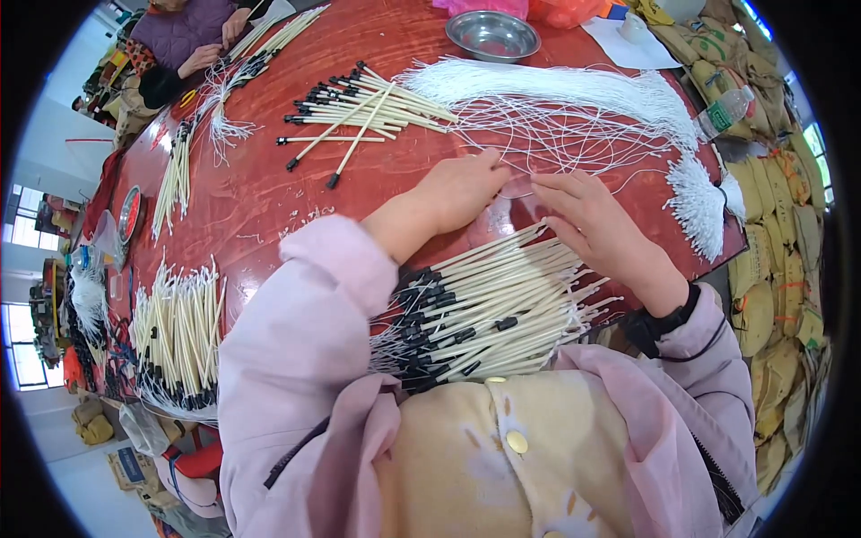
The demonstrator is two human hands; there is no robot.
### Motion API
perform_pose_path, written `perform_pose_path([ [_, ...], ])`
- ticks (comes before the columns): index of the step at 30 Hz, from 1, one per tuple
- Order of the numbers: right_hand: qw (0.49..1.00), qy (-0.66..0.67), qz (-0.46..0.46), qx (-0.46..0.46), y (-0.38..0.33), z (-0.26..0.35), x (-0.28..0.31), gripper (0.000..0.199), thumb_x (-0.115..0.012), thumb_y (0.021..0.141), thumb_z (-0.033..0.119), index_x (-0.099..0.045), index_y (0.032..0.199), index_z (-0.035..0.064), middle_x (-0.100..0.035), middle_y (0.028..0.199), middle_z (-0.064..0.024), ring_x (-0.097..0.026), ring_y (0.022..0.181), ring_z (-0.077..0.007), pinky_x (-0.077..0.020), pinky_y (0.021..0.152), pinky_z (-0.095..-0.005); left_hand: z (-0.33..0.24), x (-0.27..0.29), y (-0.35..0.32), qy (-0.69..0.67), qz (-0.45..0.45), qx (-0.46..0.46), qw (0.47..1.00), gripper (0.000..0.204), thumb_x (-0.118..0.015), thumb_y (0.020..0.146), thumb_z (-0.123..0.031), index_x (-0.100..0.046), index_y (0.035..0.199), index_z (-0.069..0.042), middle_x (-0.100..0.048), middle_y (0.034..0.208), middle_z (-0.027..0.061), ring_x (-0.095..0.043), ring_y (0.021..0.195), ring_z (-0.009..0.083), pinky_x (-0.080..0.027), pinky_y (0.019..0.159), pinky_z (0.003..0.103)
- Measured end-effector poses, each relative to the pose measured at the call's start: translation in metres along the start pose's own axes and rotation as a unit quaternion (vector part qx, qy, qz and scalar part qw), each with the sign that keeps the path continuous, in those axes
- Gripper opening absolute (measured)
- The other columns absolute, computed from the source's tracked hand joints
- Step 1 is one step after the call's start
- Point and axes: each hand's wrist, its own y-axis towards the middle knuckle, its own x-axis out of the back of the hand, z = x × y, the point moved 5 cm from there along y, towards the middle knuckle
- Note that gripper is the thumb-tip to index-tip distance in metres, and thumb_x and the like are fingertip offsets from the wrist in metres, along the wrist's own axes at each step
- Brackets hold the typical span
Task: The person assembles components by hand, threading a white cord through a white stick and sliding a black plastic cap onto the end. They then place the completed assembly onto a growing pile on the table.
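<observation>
Clock taken from between hands. At eight: one pile of pale sticks [179,323], black ends toward six. At ten: one loose heap [399,105], black ends mostly toward nine, two toward seven. Left hand [457,193]: fingers bent, cannot tell whether gripping. At six, just below hands: one big stick pile [507,282], too many to count, long axes eight to two, black ends toward eight. At twelve: one steel bowl [493,38], one spread of white strings [538,82], lengthwise nine to three. Right hand [610,229]: fingers extended, thumb apart, cannot tell whether pinching string. At three: one tied bundle [700,211].
</observation>
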Motion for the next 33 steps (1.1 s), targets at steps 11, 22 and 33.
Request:
perform_pose_path([
  [11,0.983,-0.114,0.147,-0.015,0.013,-0.011,-0.036,0.080,-0.062,0.085,0.054,-0.059,0.124,-0.0163,-0.049,0.148,-0.0166,-0.049,0.121,-0.0342,-0.0376,0.107,-0.0441,0.004,-0.004,-0.005,-0.056,0.054,0.086,0.993,0.015,-0.063,0.091,-0.014,-0.058,0.099,-0.002,-0.064,0.098,0.0164,-0.066,0.091,0.0369,-0.052,0.074,0.048],
  [22,0.973,-0.147,0.169,-0.048,0.008,-0.027,-0.028,0.086,-0.059,0.085,0.060,-0.056,0.130,-0.0140,-0.049,0.150,-0.0152,-0.048,0.126,-0.0356,-0.0368,0.109,-0.0451,0.057,0.070,-0.196,-0.174,-0.208,0.332,0.904,0.015,-0.065,0.093,-0.013,-0.069,0.094,0.001,-0.064,0.070,0.0072,-0.061,0.070,0.0098,-0.048,0.064,0.032],
  [33,0.993,-0.083,0.080,0.024,0.027,0.001,-0.024,0.084,-0.061,0.087,0.056,-0.046,0.146,-0.0028,-0.042,0.155,-0.0163,-0.042,0.133,-0.0393,-0.0324,0.115,-0.0497,0.043,0.031,-0.224,-0.109,-0.165,0.433,0.880,0.020,-0.068,0.089,-0.017,-0.069,0.085,0.003,-0.063,0.066,0.0179,-0.062,0.057,0.0247,-0.048,0.059,0.037],
])
